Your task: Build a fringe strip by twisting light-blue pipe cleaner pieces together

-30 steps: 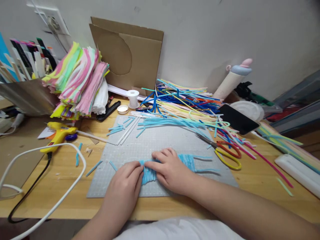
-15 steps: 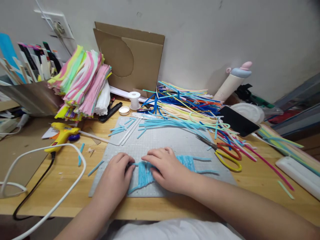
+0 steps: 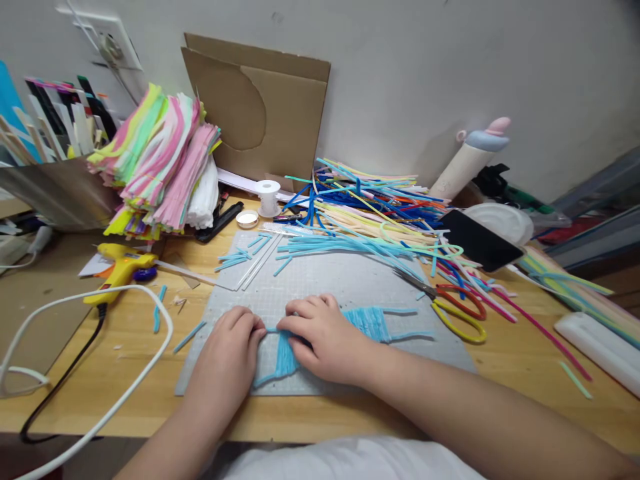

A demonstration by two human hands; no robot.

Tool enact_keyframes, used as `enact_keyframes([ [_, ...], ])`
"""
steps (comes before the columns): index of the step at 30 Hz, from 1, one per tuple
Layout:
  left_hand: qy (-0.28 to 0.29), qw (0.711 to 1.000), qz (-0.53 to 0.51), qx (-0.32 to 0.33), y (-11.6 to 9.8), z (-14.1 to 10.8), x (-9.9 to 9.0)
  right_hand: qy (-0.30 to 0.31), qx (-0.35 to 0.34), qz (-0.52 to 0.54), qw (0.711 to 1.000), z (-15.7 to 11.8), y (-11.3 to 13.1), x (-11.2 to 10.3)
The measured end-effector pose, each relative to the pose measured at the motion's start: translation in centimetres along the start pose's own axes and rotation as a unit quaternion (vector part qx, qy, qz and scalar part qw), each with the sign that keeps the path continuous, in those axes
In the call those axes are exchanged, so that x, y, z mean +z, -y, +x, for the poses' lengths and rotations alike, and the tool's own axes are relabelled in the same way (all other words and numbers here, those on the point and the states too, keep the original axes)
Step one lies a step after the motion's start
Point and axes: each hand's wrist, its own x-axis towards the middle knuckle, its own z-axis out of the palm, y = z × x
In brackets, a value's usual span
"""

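A flat panel of light-blue pipe cleaners (image 3: 370, 323), wound side by side, lies on the grey cutting mat (image 3: 325, 290). Loose stem ends stick out at both its short sides. My left hand (image 3: 227, 353) pinches the stem end at the panel's upper left corner between thumb and fingers. Across the panel's left half rests my right hand (image 3: 325, 340), its curled fingers and thumb gripping the upper edge close to that corner. The middle of the panel is hidden under my right hand.
Scissors (image 3: 440, 300) lie open at the mat's right edge. Behind are blue stems (image 3: 340, 247), a white spool (image 3: 269, 198) and a phone (image 3: 480, 240). At left sit a yellow glue gun (image 3: 123, 267) with its cord and a looping white cable (image 3: 167, 327). Cardboard (image 3: 295, 120) leans on the wall.
My right hand has slid slightly left along the panel toward my left hand, its fingertips now closer to the upper left corner. My left hand keeps its pinch. The view has shifted slightly.
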Motion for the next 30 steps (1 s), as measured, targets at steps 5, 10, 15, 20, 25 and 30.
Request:
enact_keyframes([
  [5, -0.039, 0.999, 0.029, 0.024, 0.1, -0.1, -0.2, -0.002, -0.004, 0.02, 1.0, -0.3, -0.2, -1.5],
  [10, -0.101, 0.991, 0.059, 0.066, -1.0, -0.7, -0.7, -0.082, 0.084, -0.007, 0.993, -3.0, -3.6, -5.4],
  [15, 0.08, 0.974, 0.076, 0.197, -3.2, -0.7, 0.1, -0.059, 0.145, -0.056, 0.986, -7.9, -8.0, -6.2],
  [20, 0.156, 0.954, 0.104, 0.235, -5.4, 0.8, -0.1, -0.031, 0.156, 0.032, 0.987, -9.6, -8.4, -5.2],
  [25, 0.111, 0.966, 0.06, 0.224, -9.1, 2.8, 1.8, -0.046, 0.176, 0.046, 0.982, -9.3, -7.5, -4.5],
  [30, 0.115, 0.971, -0.003, 0.212, -10.4, 3.8, 5.6, -0.066, 0.163, 0.046, 0.983, -9.8, -7.8, -4.4],
])
